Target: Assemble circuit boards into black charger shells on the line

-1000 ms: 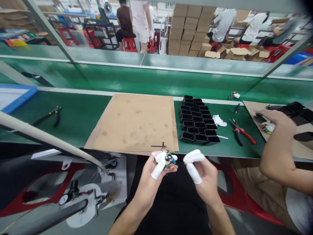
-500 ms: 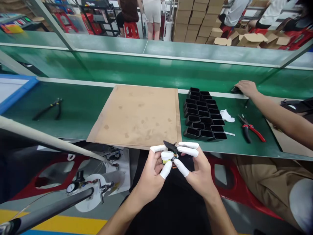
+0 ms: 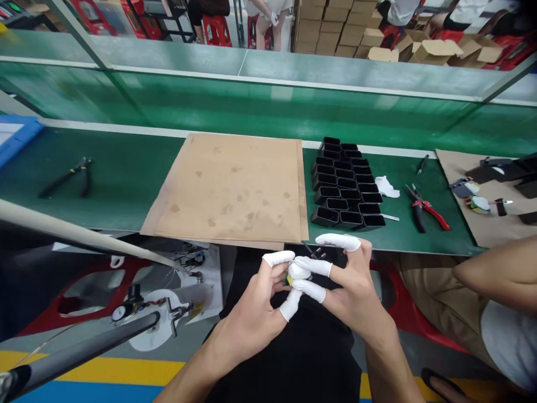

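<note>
White finger cots cover several fingertips on both hands. My left hand [image 3: 262,305] pinches a small circuit board assembly [image 3: 289,279] with a yellow and green part, just past the table's front edge and above my lap. From the other side, the thumb and a finger of my right hand [image 3: 351,282] close on the same assembly, one other finger stretched above it. Thin dark prongs or leads [image 3: 319,253] stick out beyond the fingers. Most of the assembly is hidden behind the fingertips.
Brown paper [image 3: 235,190] lies in front of me, with black rectangular housings [image 3: 339,204] in rows beside it. Red-and-black pliers [image 3: 424,210] lie right, black pliers [image 3: 69,178] left. A co-worker's arm [image 3: 495,274] is at right, near assemblies [image 3: 477,204] on cardboard.
My right fingers have shifted left over the assembly, and its black flat piece no longer shows as before. The co-worker's arm has drawn back from the table's far edge. The view has tilted down slightly.
</note>
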A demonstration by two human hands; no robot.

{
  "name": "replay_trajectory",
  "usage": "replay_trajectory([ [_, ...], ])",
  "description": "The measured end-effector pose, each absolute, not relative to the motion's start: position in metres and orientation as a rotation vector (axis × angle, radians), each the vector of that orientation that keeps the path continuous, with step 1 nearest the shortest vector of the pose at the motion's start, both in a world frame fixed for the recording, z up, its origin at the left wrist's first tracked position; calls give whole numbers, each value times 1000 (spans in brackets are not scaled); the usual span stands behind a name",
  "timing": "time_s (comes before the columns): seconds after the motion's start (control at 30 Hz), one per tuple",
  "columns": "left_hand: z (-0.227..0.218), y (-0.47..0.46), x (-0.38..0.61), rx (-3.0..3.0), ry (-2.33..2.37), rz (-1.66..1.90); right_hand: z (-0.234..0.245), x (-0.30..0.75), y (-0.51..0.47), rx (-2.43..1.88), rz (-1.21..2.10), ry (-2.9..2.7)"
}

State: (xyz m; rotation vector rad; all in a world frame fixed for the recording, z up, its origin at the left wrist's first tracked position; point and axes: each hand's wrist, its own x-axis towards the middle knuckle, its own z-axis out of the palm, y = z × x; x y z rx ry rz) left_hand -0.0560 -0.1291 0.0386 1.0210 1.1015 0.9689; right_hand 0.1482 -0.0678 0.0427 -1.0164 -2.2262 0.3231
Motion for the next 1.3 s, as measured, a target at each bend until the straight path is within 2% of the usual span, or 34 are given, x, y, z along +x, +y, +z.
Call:
replay_trajectory([
  [0.27, 48, -129, -55, 1093, 1094, 916, 38, 152, -77, -1016, 157, -2216],
  [0.63, 52, -124, -51, 1044, 1064, 933, 35, 160, -77, -1061, 392, -2148],
  [0.83, 56, -124, -50, 1112, 1085, 918, 39, 162, -75, -1027, 283, -2186],
  [1.1, 32, -129, -52, 1574, 1358, 882, 50, 144, -81, -1221, 147, -2224],
  [1.3, 37, -122, -50, 1764, 1404, 916, 60, 134, -85, -1311, -37, -2261],
])
